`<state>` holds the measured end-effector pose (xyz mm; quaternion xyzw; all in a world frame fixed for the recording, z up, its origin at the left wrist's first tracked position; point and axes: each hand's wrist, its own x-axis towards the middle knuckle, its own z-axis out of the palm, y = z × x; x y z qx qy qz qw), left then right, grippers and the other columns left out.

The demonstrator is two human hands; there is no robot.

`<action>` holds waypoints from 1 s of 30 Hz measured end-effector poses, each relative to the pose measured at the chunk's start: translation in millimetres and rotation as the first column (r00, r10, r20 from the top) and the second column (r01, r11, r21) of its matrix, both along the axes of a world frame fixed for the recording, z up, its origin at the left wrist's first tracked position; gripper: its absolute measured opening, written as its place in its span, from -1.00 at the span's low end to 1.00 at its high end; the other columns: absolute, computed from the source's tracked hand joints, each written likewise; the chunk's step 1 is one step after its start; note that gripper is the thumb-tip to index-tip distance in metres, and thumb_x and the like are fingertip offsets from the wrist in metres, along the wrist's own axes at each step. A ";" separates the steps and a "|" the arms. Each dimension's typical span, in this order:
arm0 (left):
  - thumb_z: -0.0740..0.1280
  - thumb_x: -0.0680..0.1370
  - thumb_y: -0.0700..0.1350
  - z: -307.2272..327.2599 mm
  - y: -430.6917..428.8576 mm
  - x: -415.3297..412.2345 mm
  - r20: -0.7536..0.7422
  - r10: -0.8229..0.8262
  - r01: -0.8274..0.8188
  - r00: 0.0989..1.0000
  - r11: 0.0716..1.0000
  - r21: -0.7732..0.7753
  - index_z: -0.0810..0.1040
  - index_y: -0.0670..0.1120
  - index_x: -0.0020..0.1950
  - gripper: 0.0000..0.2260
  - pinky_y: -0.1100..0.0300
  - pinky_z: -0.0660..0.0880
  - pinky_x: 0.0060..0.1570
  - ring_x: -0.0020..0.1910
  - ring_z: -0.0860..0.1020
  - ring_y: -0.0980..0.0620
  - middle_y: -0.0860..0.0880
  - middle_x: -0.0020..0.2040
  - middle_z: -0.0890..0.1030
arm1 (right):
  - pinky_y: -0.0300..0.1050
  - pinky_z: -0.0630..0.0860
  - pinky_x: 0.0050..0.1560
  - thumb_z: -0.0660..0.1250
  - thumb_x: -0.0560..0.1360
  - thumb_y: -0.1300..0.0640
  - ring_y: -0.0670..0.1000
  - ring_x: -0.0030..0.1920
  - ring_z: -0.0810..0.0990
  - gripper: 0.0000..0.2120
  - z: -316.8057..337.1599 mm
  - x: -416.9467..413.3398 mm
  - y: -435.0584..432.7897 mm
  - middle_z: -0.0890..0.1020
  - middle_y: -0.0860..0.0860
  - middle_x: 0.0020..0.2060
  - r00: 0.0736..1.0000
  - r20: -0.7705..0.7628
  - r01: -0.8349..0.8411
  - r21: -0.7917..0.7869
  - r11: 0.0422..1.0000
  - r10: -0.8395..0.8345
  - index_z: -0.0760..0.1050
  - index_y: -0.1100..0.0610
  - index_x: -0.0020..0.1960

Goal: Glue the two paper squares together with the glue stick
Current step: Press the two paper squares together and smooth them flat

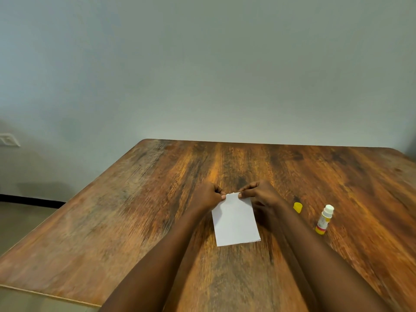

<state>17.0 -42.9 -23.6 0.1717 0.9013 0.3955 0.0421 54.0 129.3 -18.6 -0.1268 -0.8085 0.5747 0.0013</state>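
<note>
White paper squares (236, 221) lie stacked on the wooden table (135, 210), edges nearly aligned so they look like one sheet. My left hand (208, 195) pinches the stack's far left corner. My right hand (262, 194) pinches the far edge just right of it, fingertips on the paper. The glue stick (324, 219) lies uncapped to the right of the paper, its white tip pointing away from me. Its yellow cap (297, 207) rests on the table between the paper and the stick.
The table's left edge (45, 293) runs diagonally at the near left. A grey wall (202, 75) stands behind the far edge. A wall socket (9, 140) is at the left.
</note>
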 end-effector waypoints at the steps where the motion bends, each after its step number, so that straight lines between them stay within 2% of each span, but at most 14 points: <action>1: 0.29 0.52 -0.23 0.6 -0.2 0.2 0.004 0.002 -0.002 1.000 1.000 0.005 0.63 -0.27 -0.03 -0.84 0.26 0.37 -0.30 -0.13 0.52 0.04 -0.19 -0.01 0.66 | 0.10 0.56 -0.04 0.43 0.37 0.31 0.25 -0.02 0.60 -0.97 0.2 0.2 -1.0 0.64 0.21 -0.09 1.000 0.001 0.017 -0.019 1.000 -0.017 0.63 0.21 -0.22; 4: 0.29 0.52 -0.24 1.7 -2.2 0.7 0.023 -0.002 0.002 1.000 1.000 0.004 0.63 -0.27 0.01 -0.83 0.30 0.37 -0.30 -0.10 0.51 0.06 -0.19 0.03 0.65 | -0.02 0.56 -0.15 0.38 0.39 0.36 0.17 -0.09 0.62 -0.93 -0.2 0.2 -2.9 0.66 0.23 -0.06 0.999 -0.001 0.044 -0.045 0.998 -0.045 0.63 0.26 -0.18; 7: 0.30 0.51 -0.24 2.6 -4.2 0.4 0.040 -0.033 0.035 0.999 0.998 -0.054 0.60 -0.18 0.08 -0.82 0.33 0.37 -0.26 -0.01 0.50 0.04 -0.13 0.13 0.60 | -0.15 0.53 -0.25 0.34 0.40 0.41 0.04 -0.20 0.60 -0.87 -1.4 0.8 -5.4 0.65 0.22 -0.05 1.000 0.006 0.009 -0.039 0.999 -0.009 0.60 0.23 -0.15; 11: 0.23 0.54 -0.23 3.6 -1.1 1.0 0.071 -0.075 0.084 0.995 0.989 -0.124 0.55 -0.09 0.20 -0.74 0.30 0.43 -0.15 0.11 0.49 -0.01 -0.09 0.23 0.54 | -0.04 0.53 -0.09 0.36 0.39 0.39 0.04 -0.09 0.53 -0.79 -2.7 -0.4 -10.1 0.55 0.09 -0.05 1.000 -0.011 0.009 -0.003 1.000 -0.009 0.51 0.16 -0.04; 13: 0.21 0.55 -0.17 4.5 3.0 1.9 0.041 -0.083 0.088 0.996 0.984 -0.152 0.55 -0.09 0.22 -0.73 0.25 0.44 -0.07 0.12 0.51 -0.01 -0.09 0.22 0.56 | -0.03 0.50 -0.07 0.38 0.38 0.37 0.04 -0.07 0.51 -0.74 -0.9 -1.5 -13.7 0.51 0.06 -0.04 1.000 -0.014 -0.011 0.039 0.999 0.011 0.46 0.15 0.01; 15: 0.23 0.56 -0.11 4.2 7.8 3.2 0.002 -0.104 0.103 0.995 0.981 -0.167 0.56 -0.09 0.21 -0.74 0.25 0.43 -0.08 0.07 0.53 0.01 -0.09 0.17 0.59 | -0.15 0.45 -0.21 0.41 0.36 0.35 -0.04 -0.14 0.48 -0.69 2.2 -1.5 -17.6 0.49 0.03 -0.07 0.999 -0.015 -0.037 0.070 0.997 0.038 0.42 0.14 0.03; 18: 0.27 0.55 -0.12 2.8 11.3 3.3 -0.036 -0.103 0.097 0.994 0.986 -0.138 0.60 -0.12 0.16 -0.77 0.25 0.43 -0.09 0.00 0.54 0.03 -0.09 0.10 0.63 | -0.17 0.39 -0.30 0.45 0.35 0.29 -0.03 -0.17 0.48 -0.64 3.6 -1.3 -19.7 0.49 0.05 -0.08 0.999 -0.008 -0.052 0.084 0.995 0.053 0.38 0.14 0.06; 21: 0.28 0.55 -0.14 1.3 10.3 2.8 -0.059 -0.084 0.076 0.995 0.989 -0.128 0.61 -0.17 0.07 -0.82 0.31 0.33 -0.25 -0.12 0.49 0.06 -0.12 -0.03 0.61 | -0.16 0.42 -0.27 0.48 0.35 0.23 -0.02 -0.15 0.49 -0.58 1.0 0.2 -18.8 0.51 0.04 -0.10 0.998 0.001 -0.058 0.063 0.996 0.059 0.38 0.17 0.12; 24: 0.25 0.56 -0.16 -0.2 12.4 6.1 -0.084 -0.034 0.024 0.996 0.993 -0.115 0.58 -0.15 -0.03 -0.87 0.32 0.25 -0.34 -0.23 0.41 0.08 -0.05 -0.16 0.52 | -0.16 0.47 -0.26 0.47 0.37 0.23 -0.05 -0.18 0.52 -0.64 -0.5 0.4 -20.0 0.53 0.00 -0.17 0.998 -0.013 -0.062 0.029 0.998 0.063 0.39 0.19 0.07; 27: 0.21 0.57 -0.21 -1.2 14.1 8.5 -0.073 0.004 -0.011 0.997 0.995 -0.094 0.47 -0.10 -0.13 -0.90 0.26 0.23 -0.35 -0.22 0.39 0.03 -0.08 -0.16 0.49 | -0.17 0.45 -0.30 0.44 0.40 0.28 -0.02 -0.19 0.55 -0.77 2.7 -2.3 -19.9 0.56 0.03 -0.21 0.998 -0.004 -0.064 0.000 0.998 0.064 0.42 0.22 -0.02; 30: 0.18 0.57 -0.22 -1.5 11.4 7.0 -0.036 0.017 -0.020 0.999 0.997 -0.068 0.44 -0.10 -0.12 -0.91 0.25 0.24 -0.35 -0.23 0.39 0.04 -0.06 -0.15 0.48 | -0.22 0.42 -0.35 0.42 0.40 0.32 -0.05 -0.24 0.54 -0.84 4.7 -2.8 -17.4 0.57 0.06 -0.22 0.998 0.003 -0.068 0.013 0.998 0.068 0.46 0.25 -0.07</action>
